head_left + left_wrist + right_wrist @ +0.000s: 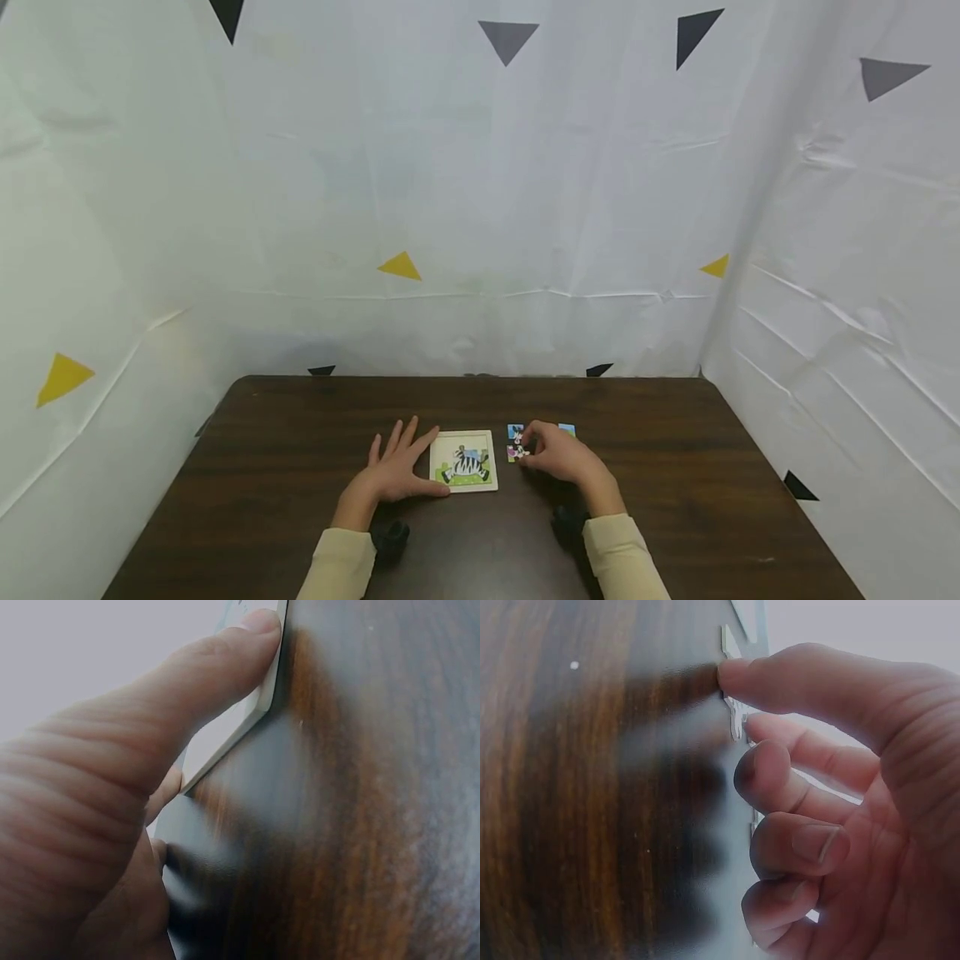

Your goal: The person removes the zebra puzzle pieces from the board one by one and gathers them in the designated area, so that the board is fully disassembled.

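A square puzzle tray (491,435) with a pale rim lies on the table, a striped zebra picture (467,467) inside it. My left hand (397,473) is spread beside the tray, its thumb on the near edge and its index finger at the far left corner. In the left wrist view the thumb rests on the tray's rim (225,731). To the tray's right, my right hand (564,457) bends over small puzzle pieces (514,431). Its thumb and index finger pinch a puzzle piece (736,720) low over the table; the other fingers are curled.
Another blue piece (567,428) shows just behind the right hand. Dark wood-grain table (247,467) surrounds everything, with a white curtain (450,167) bearing coloured triangles behind and at both sides. A dark band-like device (392,540) sits at each wrist.
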The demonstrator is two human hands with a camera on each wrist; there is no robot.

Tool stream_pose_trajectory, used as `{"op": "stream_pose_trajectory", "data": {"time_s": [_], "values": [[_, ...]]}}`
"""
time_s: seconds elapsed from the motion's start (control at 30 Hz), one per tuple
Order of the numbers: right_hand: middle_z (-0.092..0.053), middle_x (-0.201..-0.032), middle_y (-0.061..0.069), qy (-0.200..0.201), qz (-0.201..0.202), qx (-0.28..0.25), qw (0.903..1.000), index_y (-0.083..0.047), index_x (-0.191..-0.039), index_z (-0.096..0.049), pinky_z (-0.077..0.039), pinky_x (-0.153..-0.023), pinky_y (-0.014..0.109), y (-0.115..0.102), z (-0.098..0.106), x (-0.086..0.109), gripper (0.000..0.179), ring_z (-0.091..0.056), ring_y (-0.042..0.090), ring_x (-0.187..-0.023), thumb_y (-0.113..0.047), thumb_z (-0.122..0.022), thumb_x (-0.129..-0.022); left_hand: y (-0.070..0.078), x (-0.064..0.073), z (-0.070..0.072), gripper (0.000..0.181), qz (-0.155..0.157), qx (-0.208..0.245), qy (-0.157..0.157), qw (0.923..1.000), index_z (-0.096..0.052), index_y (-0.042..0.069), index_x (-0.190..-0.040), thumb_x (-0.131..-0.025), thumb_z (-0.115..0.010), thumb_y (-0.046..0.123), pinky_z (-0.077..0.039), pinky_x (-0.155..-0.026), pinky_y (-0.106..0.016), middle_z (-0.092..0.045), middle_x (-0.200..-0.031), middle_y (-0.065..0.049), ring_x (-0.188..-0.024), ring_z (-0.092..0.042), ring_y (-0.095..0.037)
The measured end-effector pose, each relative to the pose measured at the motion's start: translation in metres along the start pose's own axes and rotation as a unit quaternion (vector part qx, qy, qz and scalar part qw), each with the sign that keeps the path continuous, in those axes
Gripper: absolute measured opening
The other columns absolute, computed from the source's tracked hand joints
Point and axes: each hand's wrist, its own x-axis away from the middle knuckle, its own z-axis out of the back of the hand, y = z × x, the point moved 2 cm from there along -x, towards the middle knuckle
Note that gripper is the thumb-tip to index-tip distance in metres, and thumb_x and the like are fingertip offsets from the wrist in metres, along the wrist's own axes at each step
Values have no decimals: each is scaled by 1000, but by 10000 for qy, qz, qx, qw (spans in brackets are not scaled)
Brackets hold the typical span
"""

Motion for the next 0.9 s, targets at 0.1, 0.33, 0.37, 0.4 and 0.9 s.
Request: {"op": "stream_pose_trajectory", "data": {"time_s": [0.1,0.33,0.37,0.4,0.9], "values": [[-61,-77,4,38,-12,8,10000,-9,-110,-69,-44,-58,31,1,0,-1,24,-53,16,-64,-18,-84,-94,-2,-3,-2,124,-13,-51,78,10000,-27,29,-173,-74,-84,78,13,-129,-70,0,-183,-11,-169,8,-41],[-62,-80,5,39,-66,-15,10000,-9,-113,-70,-44,-59,31,0,2,1,25,-54,16,-67,-18,-84,-94,-6,-4,-5,122,-37,-113,137,9998,-29,29,-173,-75,-85,76,13,-129,-70,-1,-183,-12,-169,7,-41],[-63,-81,5,50,-72,-57,9999,-8,-114,-70,-44,-60,31,0,3,2,26,-54,17,-67,-18,-84,-95,-6,-4,-5,122,-38,-115,129,9998,-29,30,-173,-75,-84,77,13,-129,-70,-1,-183,-12,-169,8,-41],[-63,-81,5,64,-66,-90,9999,-8,-115,-70,-44,-60,31,-1,4,3,26,-54,17,-68,-17,-83,-95,-6,-4,-5,122,-33,-120,117,9999,-28,30,-173,-75,-84,77,13,-129,-70,-1,-183,-11,-169,8,-40],[-67,-87,3,24,698,-77,9975,-7,-118,-70,-49,-64,34,-35,-8,-1,20,-58,16,-71,-20,-73,-104,-4,-4,-4,122,16,-99,136,9999,-29,30,-173,-75,-85,75,13,-129,-70,-1,-183,-11,-169,7,-41]]}}
